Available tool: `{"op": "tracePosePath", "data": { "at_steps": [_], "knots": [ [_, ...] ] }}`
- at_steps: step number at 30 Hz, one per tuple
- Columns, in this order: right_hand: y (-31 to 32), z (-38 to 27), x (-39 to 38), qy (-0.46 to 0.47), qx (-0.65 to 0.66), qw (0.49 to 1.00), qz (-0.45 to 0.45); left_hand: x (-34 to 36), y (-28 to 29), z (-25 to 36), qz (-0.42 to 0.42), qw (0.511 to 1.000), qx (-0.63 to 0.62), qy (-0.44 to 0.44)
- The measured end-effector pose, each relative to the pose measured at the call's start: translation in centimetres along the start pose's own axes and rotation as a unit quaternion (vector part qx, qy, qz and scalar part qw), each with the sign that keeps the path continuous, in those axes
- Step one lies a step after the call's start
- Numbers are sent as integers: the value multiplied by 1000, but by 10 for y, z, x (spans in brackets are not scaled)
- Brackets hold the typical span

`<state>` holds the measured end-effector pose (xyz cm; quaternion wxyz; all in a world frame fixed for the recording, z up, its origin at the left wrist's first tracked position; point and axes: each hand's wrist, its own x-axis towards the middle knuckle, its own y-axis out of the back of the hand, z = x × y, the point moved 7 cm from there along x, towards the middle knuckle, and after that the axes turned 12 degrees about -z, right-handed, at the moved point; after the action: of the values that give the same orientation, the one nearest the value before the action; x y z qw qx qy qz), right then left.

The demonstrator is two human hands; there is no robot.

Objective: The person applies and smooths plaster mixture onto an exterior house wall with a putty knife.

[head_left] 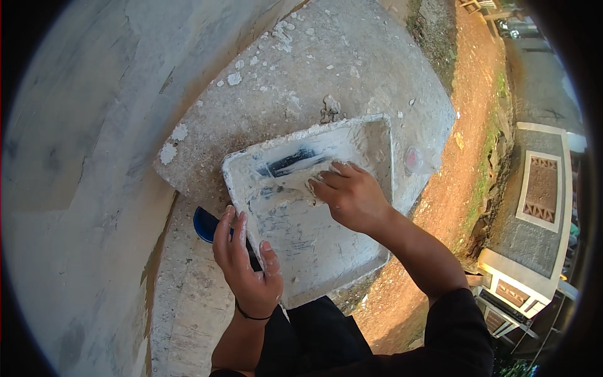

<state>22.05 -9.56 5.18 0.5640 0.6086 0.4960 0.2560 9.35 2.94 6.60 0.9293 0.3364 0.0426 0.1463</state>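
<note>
A rectangular tray [317,294] coated in white paste lies tilted in front of me. Smeared white paste [301,232] covers its floor, with a dark bare streak near the far side. Inside the tray, my right hand [352,198] is closed, its fingertips curled down into the paste; whatever they grip is hidden and coated white. My left hand [248,264], with a dark band at its wrist, is open at the tray's left rim, fingers stretched and thumb apart. White residue marks its fingertips. Just beyond those fingers sits a blue round object [204,224], partly covered.
The tray rests on a grey slab [383,69] spotted with dried white lumps. A clear plastic container [422,161] stands right of the tray. A plastered wall [94,125] rises at left. Orange dirt ground [477,119] and a low building [543,195] lie at right.
</note>
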Motion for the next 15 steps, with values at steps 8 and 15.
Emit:
{"op": "tracePosePath", "data": {
  "at_steps": [8,15],
  "knots": [
    [-15,-30,3,99,-7,994,54,4,-2,1,-8,1000,-13,-11],
    [-2,12,-44,7,-58,998,36,0,-8,0,-27,1000,-12,-1]
  ]
}}
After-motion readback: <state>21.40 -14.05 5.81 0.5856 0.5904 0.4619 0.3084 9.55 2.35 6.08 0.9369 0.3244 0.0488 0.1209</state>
